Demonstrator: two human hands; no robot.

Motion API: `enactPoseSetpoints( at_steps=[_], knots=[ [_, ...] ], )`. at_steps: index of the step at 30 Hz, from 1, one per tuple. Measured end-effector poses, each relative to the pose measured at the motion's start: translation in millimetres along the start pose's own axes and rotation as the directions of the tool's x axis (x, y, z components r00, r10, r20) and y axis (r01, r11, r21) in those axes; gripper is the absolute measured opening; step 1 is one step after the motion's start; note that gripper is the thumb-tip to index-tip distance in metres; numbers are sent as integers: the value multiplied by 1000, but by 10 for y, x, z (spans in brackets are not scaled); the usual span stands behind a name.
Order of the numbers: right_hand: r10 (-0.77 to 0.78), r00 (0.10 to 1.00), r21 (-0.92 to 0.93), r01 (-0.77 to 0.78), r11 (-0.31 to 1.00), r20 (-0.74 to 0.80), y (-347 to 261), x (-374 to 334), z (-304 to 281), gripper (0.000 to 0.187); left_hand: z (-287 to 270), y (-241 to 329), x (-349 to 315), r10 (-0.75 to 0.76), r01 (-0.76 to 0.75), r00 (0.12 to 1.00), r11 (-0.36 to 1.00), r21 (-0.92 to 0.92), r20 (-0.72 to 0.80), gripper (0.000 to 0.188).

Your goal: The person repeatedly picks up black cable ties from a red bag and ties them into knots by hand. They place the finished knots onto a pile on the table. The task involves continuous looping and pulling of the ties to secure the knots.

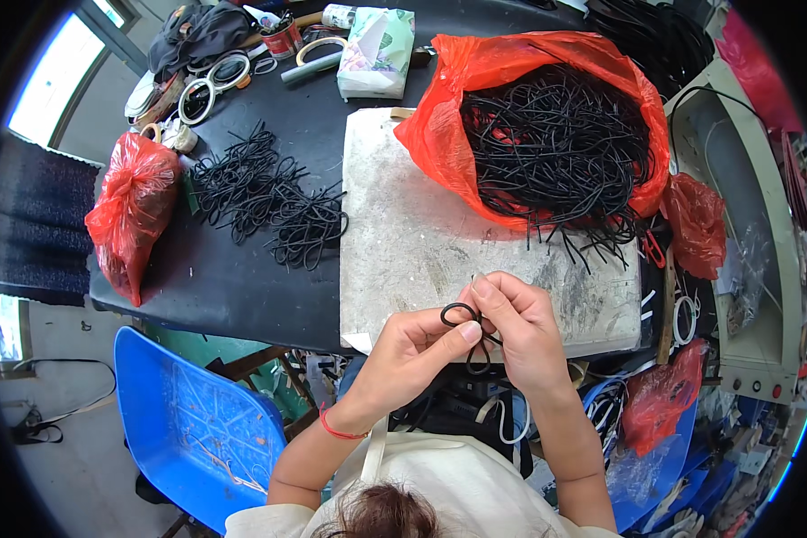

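Between my hands, just in front of the table's near edge, is a thin black cord (478, 360) bent into loops. My left hand (419, 348) pinches the cord between thumb and fingers, with one loop standing above the thumb. Close beside it, my right hand (522, 328) is closed in a pinch on the same cord, its thumb and fingertip pressed together at the top. A red plastic bag (439, 134), wide open, holds a tangled heap of black cords (560, 139) beyond my hands. Several looped bundles of black cord (269, 193) lie to the left.
A worn pale board (386, 242) lies on the black tabletop (305, 296). A tied red bag (134, 211) sits at the left, with a tissue pack (377, 54) and tape rolls (197, 100) behind. A blue plastic tub (188, 421) stands below left; a beige machine (753, 224) is at the right.
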State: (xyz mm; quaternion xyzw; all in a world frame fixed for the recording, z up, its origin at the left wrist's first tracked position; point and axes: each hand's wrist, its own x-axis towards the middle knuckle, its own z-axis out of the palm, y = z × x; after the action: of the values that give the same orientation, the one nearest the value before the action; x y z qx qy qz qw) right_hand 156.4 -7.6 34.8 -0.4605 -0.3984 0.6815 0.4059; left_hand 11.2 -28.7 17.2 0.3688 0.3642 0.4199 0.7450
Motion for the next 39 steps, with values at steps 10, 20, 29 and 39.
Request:
enactPoseSetpoints(
  at_steps=[10,20,29,39],
  knots=[
    [-136,977,45,145,988,-163,71,83,-89,36,39,-48,138,81,-167,958,938,-303,-276,21],
    [-423,888,-387,331,861,-182,199,49,-138,13,12,-25,123,-15,7,994,998,-70,-110,22],
    [-464,845,-559,257,788,-266,245,23,-156,17,47,-202,62,-9,23,993,992,121,-114,21],
    [9,995,-38,-13,999,-99,154,-77,-207,14,-52,-43,144,-1,3,988,1000,10,-155,14]
  ],
)
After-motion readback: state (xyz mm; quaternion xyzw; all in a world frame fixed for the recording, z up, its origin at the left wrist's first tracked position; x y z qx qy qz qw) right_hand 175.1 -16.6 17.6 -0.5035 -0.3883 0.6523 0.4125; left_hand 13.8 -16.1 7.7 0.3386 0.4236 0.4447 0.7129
